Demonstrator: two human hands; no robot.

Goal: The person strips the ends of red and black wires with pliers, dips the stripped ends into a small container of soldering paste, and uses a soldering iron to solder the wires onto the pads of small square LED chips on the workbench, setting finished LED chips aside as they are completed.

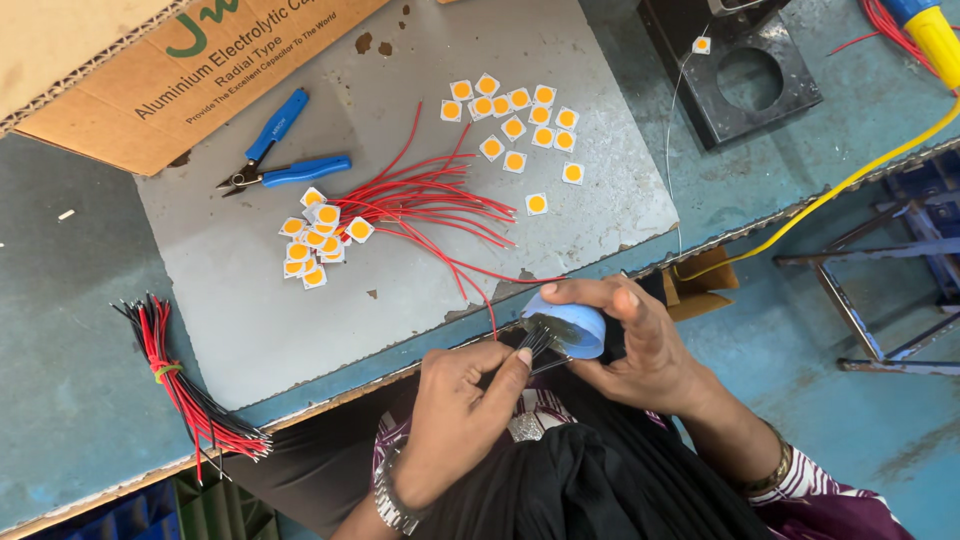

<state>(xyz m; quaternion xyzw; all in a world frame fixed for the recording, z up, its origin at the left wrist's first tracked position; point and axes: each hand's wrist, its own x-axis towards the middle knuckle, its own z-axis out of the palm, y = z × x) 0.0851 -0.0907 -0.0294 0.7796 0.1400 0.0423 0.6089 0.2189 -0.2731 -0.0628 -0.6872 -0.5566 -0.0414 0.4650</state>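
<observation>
We dip black wire ends (pixel 545 345) into the blue tub (pixel 572 325); left hand (pixel 455 420) pinches wires, right hand (pixel 640 355) grips tub; next, lift steadily.

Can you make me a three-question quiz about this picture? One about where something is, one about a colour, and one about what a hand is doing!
1. Where do the blue-handled cutters lie?
A. On the grey mat, by the cardboard box
B. In the right hand
C. On the black metal plate

2. What colour are the loose wires spread on the grey mat?
A. Green
B. Red
C. White

3. What is the right hand doing?
A. Resting flat on the bench
B. Holding a small round blue tub
C. Gripping the yellow cable

Answers:
1 A, the cutters rest on the mat just below the cardboard box.
2 B, the fanned-out wires are red.
3 B, its fingers curl around the blue tub, while the left hand pinches thin dark wires at it.
</observation>
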